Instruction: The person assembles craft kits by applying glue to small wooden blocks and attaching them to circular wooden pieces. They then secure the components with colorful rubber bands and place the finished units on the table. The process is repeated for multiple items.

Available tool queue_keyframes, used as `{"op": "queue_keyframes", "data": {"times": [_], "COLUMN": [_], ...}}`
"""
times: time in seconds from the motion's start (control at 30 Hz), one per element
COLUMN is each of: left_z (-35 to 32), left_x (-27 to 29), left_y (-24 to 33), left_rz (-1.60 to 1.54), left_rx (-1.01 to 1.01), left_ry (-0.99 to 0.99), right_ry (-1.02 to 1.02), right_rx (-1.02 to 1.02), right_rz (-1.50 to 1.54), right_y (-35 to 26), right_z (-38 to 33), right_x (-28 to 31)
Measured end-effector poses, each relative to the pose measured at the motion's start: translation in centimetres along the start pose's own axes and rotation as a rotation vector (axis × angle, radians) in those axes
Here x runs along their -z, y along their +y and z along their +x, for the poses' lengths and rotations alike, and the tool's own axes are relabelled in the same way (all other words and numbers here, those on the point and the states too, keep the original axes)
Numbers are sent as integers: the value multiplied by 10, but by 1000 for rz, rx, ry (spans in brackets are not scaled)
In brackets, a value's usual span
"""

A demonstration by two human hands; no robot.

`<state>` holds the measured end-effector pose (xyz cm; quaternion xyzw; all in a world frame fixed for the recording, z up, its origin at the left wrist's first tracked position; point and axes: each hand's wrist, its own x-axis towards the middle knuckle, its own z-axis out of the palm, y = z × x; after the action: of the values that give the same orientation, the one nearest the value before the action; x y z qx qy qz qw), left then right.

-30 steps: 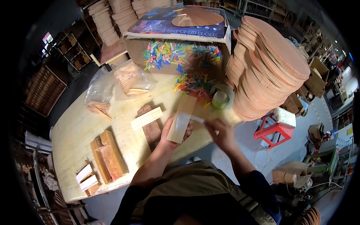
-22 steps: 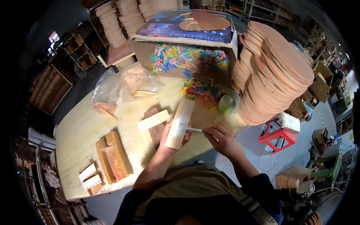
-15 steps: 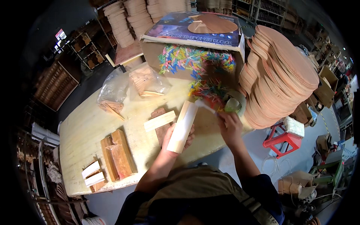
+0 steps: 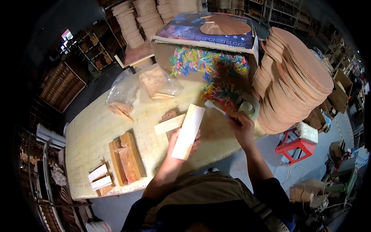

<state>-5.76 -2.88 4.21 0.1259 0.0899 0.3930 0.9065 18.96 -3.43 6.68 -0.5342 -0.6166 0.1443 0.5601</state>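
Observation:
My left hand (image 4: 173, 146) is closed around a long pale wooden strip (image 4: 189, 131), fingers wrapped behind it and its broad face turned up. In my closed right hand (image 4: 241, 124) is a small brush (image 4: 216, 107) with a whitish head, which points at the strip's far end but stands apart from it. Just beyond that hand sits a round greenish tub (image 4: 249, 106) with something pale inside. Left of the strip, a shorter pale wood piece (image 4: 170, 124) lies across a brown wood block (image 4: 169, 115) on the table.
A tipped cardboard box (image 4: 164, 52) spills coloured small clips (image 4: 216, 91) onto the worktable (image 4: 91, 131). Tall stacked thin wood plates (image 4: 297, 81) stand at right. Plastic bags of wood strips (image 4: 158, 83), a grooved wooden block (image 4: 127, 158) and a red stool (image 4: 295, 147) are nearby.
The wooden strip has turned slightly in my left hand, its broad face now more toward me. My right hand and the brush have shifted a little; the whole view has moved slightly.

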Motion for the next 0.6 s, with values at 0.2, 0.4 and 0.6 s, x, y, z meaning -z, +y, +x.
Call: {"op": "queue_keyframes", "data": {"times": [0.2, 0.4, 0.6], "left_z": [3, -5, -5], "left_x": [3, 3, 7], "left_y": [0, 0, 2], "left_rz": [98, 57, 145], "left_rx": [8, 15, -12], "left_ry": [-22, 33, 16], "right_ry": [-266, 30, -154], "right_rx": [167, 265, 400], "right_rz": [-7, -152, -156], "right_y": [-20, -23, -40], "right_z": [-12, 0, -20], "right_x": [-4, -10, -19]}}
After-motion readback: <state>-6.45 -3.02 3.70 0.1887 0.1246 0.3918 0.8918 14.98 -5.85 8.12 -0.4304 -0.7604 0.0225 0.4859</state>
